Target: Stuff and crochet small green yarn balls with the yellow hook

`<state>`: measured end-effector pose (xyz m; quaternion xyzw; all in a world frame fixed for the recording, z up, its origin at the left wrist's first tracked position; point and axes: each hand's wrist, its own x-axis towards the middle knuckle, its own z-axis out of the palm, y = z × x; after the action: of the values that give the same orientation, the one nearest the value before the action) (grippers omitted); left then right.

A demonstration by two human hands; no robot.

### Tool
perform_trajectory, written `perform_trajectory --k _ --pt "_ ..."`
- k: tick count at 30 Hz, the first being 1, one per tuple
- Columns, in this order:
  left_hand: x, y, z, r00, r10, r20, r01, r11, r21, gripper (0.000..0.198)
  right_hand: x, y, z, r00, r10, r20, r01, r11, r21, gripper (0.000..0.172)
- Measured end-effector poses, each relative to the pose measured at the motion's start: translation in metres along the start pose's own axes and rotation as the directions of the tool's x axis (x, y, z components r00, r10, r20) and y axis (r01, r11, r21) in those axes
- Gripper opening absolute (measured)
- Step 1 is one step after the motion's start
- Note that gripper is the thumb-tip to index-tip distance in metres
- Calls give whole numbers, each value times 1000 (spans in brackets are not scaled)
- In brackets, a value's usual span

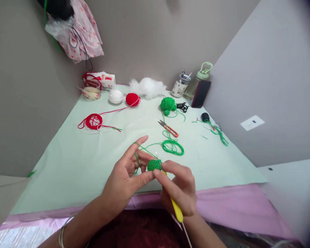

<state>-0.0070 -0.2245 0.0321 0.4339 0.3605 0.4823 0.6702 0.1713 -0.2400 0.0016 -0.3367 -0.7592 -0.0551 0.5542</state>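
Between thumb and fingers, my left hand (129,172) pinches a small green crochet piece (154,165). Green yarn loops around its raised index finger and runs back toward the loose green yarn coil (173,147) on the table. My right hand (179,186) is closed on a crochet hook (176,208) with a yellow handle. The hook's metal tip shows just above the crochet piece, at its right edge. My right fingertips touch the piece or sit right beside it. Beyond the coil lie orange-handled thread snips (172,130) and a green yarn ball (167,104).
A red yarn ball (133,99), white yarn ball (116,96) and red coil (94,121) lie at left. White stuffing (148,87), a pen cup (181,86), a bottle (193,84) and a phone (201,94) stand along the back. Yarn scraps (219,132) lie at right.
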Motion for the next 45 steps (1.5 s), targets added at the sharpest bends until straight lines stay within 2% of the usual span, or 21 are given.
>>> perform_trajectory --k 2,3,5,7,8,10,12,13,15,18,20,25,28,31,33,37,39,41,45 --pt "1 2 0 997 -63 42 68 990 -126 83 0 2 -1 999 -38 -37 39 999 37 46" --pt "1 3 -1 993 -92 71 103 981 -167 85 3 3 -2 999 10 -46 -5 994 108 41" --pt "1 4 -3 988 -118 105 134 977 -169 94 10 3 -5 986 166 25 -166 947 276 34" --pt "1 5 -3 994 -92 55 96 992 -82 100 16 3 -8 955 260 140 -292 904 312 31" --pt "0 4 -2 998 -66 11 66 997 -39 102 17 2 -9 956 256 142 -285 924 256 33" --pt "-1 2 2 998 -28 -64 27 1000 -13 100 15 0 -8 989 125 73 -131 989 68 40" --pt "-3 0 6 997 -43 -59 37 995 -95 96 10 -2 -5 1000 14 16 -14 1000 -13 45" --pt "-3 0 8 997 -61 -38 54 986 -155 93 8 -3 -3 1000 16 -22 -15 1000 22 44" --pt "-3 0 10 996 -92 9 91 960 -263 86 7 -4 2 986 147 -77 -129 970 204 37" --pt "-2 4 9 994 -99 52 110 941 -319 80 11 -3 4 927 372 -54 -305 828 471 28" --pt "0 6 7 995 -80 55 92 952 -292 81 14 -1 2 908 418 -10 -349 771 533 25" --pt "1 5 1 1000 -28 11 29 995 -92 82 15 2 -9 917 397 41 -355 766 536 26" --pt "3 4 -2 1000 6 17 -6 1000 19 77 17 3 -14 903 424 70 -392 745 539 23" --pt "3 5 -3 999 25 38 -29 996 89 72 22 5 -20 857 504 108 -471 681 561 19" --pt "2 5 -4 998 18 59 -24 995 97 68 27 8 -24 813 560 162 -531 595 603 16" --pt "2 3 -8 991 6 137 -14 998 58 61 34 13 -23 684 653 326 -631 305 713 14" --pt "2 1 -10 990 4 142 -10 999 43 59 36 13 -20 619 689 377 -654 188 732 14" --pt "3 0 -11 991 -4 131 0 999 34 59 35 11 -17 595 703 389 -661 153 735 15" --pt "3 1 -12 990 -3 138 2 1000 7 59 34 9 -13 601 710 367 -663 187 725 18"
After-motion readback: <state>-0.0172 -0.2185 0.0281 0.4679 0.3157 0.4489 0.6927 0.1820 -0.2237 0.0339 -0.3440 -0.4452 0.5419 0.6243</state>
